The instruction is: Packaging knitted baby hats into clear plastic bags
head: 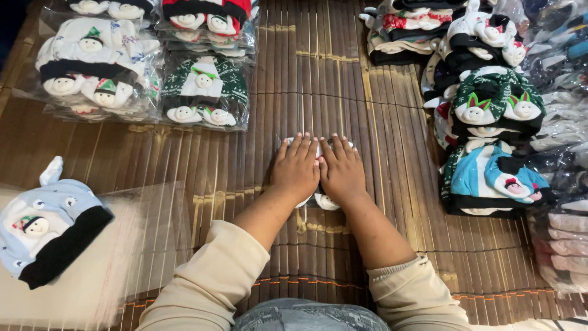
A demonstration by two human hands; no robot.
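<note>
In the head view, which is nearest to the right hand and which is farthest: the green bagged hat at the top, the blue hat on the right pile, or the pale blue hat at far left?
From the right hand:
1. blue hat, right pile.
2. green bagged hat, upper left.
3. pale blue hat, far left.

2 bare hands, beige long sleeves pushed up with elastic cuffs, grey patterned trousers

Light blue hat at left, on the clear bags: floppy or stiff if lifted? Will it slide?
The light blue hat looks like soft knit with a limp ear, so probably floppy and light. It lies on a stack of glossy clear bags, so a push may well slide it. Unlikely to roll.
</note>
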